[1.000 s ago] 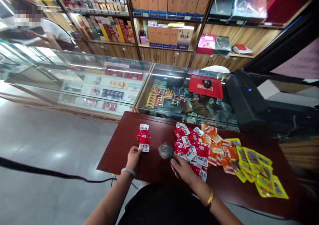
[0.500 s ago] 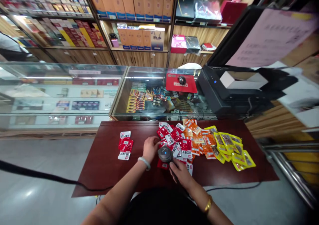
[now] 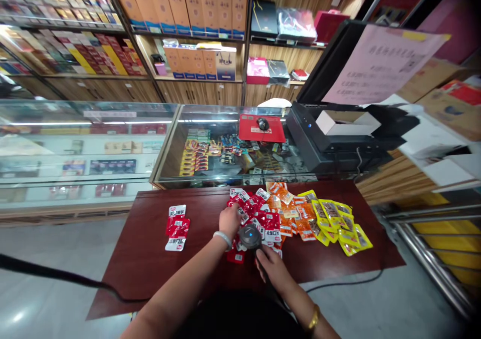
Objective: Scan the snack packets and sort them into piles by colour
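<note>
My right hand (image 3: 277, 269) is wrapped around the handle of a dark handheld barcode scanner (image 3: 250, 236), whose rounded head shows a small blue light. The scanner head is over the near left part of a pile of red-and-white snack packets (image 3: 271, 221). My left hand (image 3: 230, 222), a pale bangle at its wrist, is closed at the left edge of this pile, pinching a red packet; its fingertips are partly hidden. Farther left, a few red-and-white packets (image 3: 178, 228) lie apart in a small overlapping group.
Orange packets (image 3: 306, 212) and yellow packets (image 3: 330, 209) lie right of the red pile on the dark red tabletop (image 3: 141, 259). Behind stands a glass display counter (image 3: 165, 143) with a mouse (image 3: 263, 123) on a red pad. A monitor and black machine (image 3: 300, 133) stand at the right.
My left hand has shifted slightly forward into the red packets, its fingers more curled. The scanner stays over the pile in my right hand. The whole view has turned slightly right.
</note>
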Demonstrator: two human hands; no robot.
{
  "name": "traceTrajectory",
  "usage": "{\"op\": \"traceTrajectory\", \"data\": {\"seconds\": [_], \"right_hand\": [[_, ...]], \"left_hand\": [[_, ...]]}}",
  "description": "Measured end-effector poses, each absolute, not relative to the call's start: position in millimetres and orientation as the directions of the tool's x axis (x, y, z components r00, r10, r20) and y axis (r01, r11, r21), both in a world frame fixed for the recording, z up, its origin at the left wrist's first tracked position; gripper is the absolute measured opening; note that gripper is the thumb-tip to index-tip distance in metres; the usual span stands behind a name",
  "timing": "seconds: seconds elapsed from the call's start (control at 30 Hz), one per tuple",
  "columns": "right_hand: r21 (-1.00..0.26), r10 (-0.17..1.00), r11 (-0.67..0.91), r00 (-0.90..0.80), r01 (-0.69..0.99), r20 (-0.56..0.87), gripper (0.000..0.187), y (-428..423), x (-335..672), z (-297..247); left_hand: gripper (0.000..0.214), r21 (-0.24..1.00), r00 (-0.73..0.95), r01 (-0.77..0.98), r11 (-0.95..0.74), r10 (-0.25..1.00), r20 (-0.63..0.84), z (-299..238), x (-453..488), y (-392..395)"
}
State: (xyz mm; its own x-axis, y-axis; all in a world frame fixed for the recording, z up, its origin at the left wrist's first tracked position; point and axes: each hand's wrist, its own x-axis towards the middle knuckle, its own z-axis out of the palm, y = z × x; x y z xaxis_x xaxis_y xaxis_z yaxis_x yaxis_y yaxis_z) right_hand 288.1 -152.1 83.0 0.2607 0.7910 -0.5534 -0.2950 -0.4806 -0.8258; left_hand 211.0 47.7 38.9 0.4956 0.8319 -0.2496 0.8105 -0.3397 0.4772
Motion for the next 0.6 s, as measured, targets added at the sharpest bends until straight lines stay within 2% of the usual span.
{"op": "traceTrajectory", "data": {"seconds": [0.13, 0.23, 0.43, 0.6], "right_hand": [[-0.82, 0.787, -0.479, 0.261, -0.313, -0.559, 0.054, -142, 288, 84], [-0.811, 0.773, -0.497, 0.266, -0.308, -0.575, 0.053, -132, 285, 87], [-0.832, 0.812, -0.496, 0.208, -0.247, -0.546, 0.05, -114, 276, 86], [-0.849, 0.844, -0.482, 0.146, -0.216, -0.516, 0.048, -102, 265, 84]], "left_hand": [[0.015, 0.683, 0.336, 0.731, -0.013, 0.877, -0.343, 25, 177, 44], [0.007, 0.769, 0.302, 0.626, 0.13, 0.869, -0.393, 14, 153, 36], [0.022, 0.871, 0.262, 0.405, 0.278, 0.878, -0.402, 13, 119, 25], [0.037, 0.861, 0.195, 0.227, 0.455, 0.845, -0.498, 16, 89, 17]]}}
